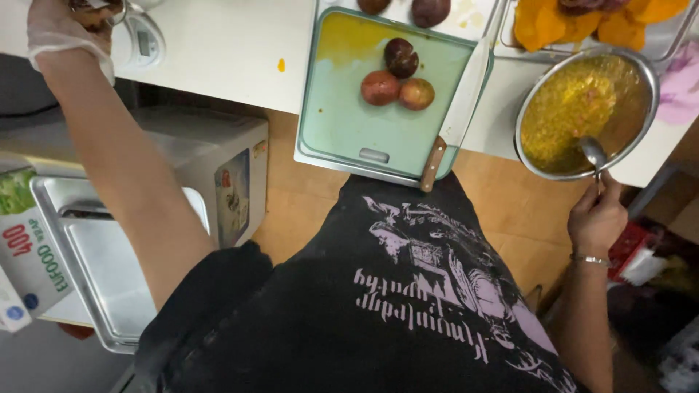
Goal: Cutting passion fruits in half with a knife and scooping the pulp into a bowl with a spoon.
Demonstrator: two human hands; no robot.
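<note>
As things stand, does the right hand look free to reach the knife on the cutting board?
Probably not at once: the right hand is gripping the spoon in the metal bowl. The knife lies uncovered along the cutting board's right edge, handle toward the person.

Packaging and a small screen flanked the white counter (218, 51).
A white carton (29, 255) with green leaf artwork and red and blue print lay at far left; a white box (237, 182) bearing a coloured picture label stood below the counter edge; a digital scale (142, 40) showed a small grey display.
</note>
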